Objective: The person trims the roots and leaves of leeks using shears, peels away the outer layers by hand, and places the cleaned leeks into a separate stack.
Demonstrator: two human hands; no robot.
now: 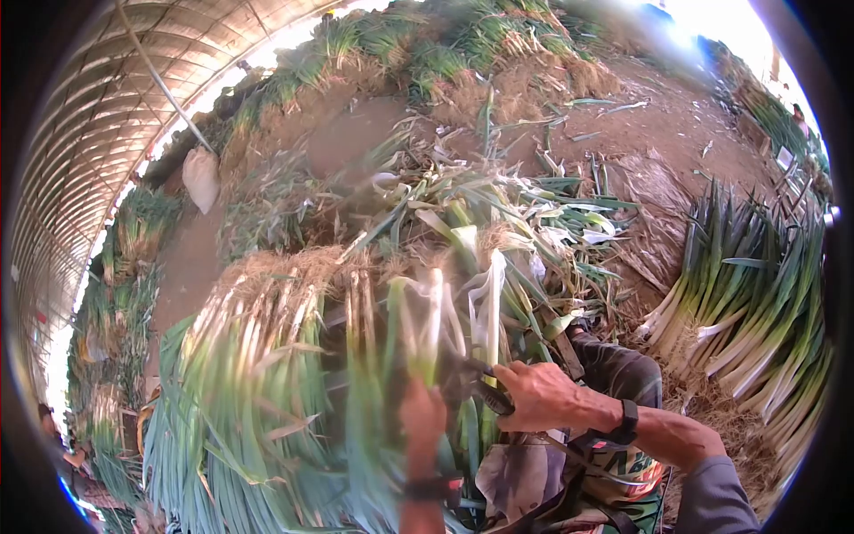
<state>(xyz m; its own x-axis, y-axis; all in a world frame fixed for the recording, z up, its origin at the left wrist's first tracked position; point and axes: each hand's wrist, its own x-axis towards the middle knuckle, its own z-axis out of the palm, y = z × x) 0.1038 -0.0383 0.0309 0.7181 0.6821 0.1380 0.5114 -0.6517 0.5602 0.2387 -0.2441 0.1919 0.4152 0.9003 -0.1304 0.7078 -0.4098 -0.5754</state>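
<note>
My left hand, smeared by motion, is closed around the green part of a leek whose white stem points away from me. Just to its right, my right hand is wrapped around a dark-handled tool; its working end is blurred close to the leek. Beyond the tool stands another bare white stem. On the left, a thick row of leeks lies with brown roots away from me and green leaves toward me.
Stripped leaves are heaped ahead. Trimmed-looking leeks lie piled at the right. More bundles line the back. A white bag hangs from a pole at the left. A patterned bag is by my lap.
</note>
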